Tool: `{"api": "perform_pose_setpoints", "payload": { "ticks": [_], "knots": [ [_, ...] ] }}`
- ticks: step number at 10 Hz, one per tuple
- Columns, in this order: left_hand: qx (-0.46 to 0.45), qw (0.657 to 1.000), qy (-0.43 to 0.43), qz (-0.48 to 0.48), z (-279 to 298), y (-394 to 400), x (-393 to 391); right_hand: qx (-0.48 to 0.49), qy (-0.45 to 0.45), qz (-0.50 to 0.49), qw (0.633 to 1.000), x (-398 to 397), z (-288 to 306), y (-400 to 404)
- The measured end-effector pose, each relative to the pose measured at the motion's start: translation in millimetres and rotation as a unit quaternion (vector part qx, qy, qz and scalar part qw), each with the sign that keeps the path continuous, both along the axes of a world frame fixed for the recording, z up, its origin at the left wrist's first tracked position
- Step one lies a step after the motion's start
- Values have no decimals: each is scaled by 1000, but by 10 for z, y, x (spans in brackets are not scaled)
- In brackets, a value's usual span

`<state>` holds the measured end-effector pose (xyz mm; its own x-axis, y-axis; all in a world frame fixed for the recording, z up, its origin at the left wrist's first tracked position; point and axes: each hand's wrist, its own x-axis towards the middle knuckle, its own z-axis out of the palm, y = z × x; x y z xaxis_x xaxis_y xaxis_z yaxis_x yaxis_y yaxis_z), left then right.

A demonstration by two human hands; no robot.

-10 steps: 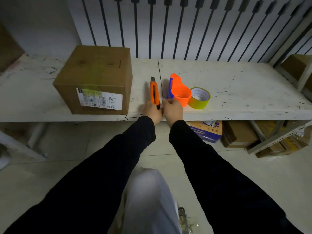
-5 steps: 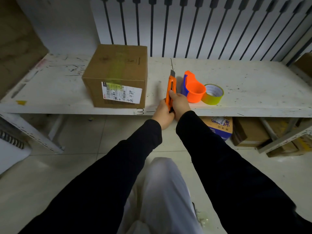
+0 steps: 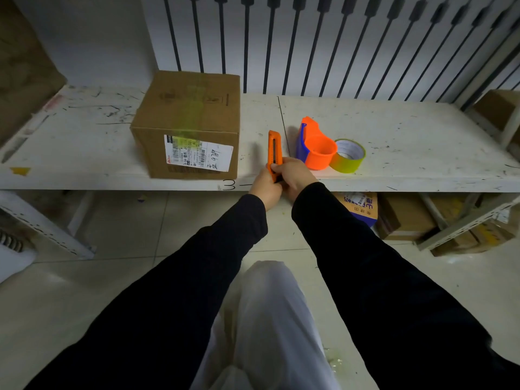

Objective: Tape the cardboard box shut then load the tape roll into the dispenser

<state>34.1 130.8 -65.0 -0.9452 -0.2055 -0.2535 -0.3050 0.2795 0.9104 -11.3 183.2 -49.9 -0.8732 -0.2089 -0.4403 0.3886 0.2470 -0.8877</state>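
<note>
The box (image 3: 188, 122) stands on the bench (image 3: 408, 142), with bare bench to its left. To its right lies a narrow open strip, then the knife (image 3: 274, 147), the dispenser (image 3: 315, 144) and the tape roll (image 3: 349, 154) touching it. Beyond those is bare bench. Black bars (image 3: 247, 43) close off the back.

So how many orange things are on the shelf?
2: a cutter, held by both hands beside the box, and a dispenser touching the tape roll. Nothing else orange shows.
</note>
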Motion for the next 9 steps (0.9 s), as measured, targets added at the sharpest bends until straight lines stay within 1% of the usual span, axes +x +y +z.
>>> {"api": "perform_pose_setpoints", "payload": {
  "ticks": [1, 2, 3, 4, 5, 6, 7, 8, 9],
  "knots": [
    [-29, 999, -13, -1, -43, 7, -112, 7, -5, -22, 1000, -42, -39, 37],
    [-60, 998, -34, -5, -111, 11, -288, 41, -6, -56, 998, -133, -105, 40],
    [-78, 996, -53, 8, -168, 25, -436, 64, 14, -67, 996, -198, -162, 48],
    [-88, 994, -54, 24, -251, 28, -574, 30, 22, -94, 995, -228, -239, 104],
    [-129, 990, -61, 16, -267, 28, -643, 3, 20, -112, 993, -235, -215, 164],
    [-166, 983, -78, 22, -275, 21, -690, 8, 16, -110, 994, -257, -176, 187],
    [-184, 978, -100, 22, -273, 14, -696, 6, 13, -99, 995, -216, -127, 209],
    [-198, 975, -89, 40, -260, -11, -659, -22, 22, -109, 994, -177, -108, 251],
    [-161, 982, -38, 87, -167, -34, -573, -54, 48, -127, 989, -49, -3, 326]
  ]
}}
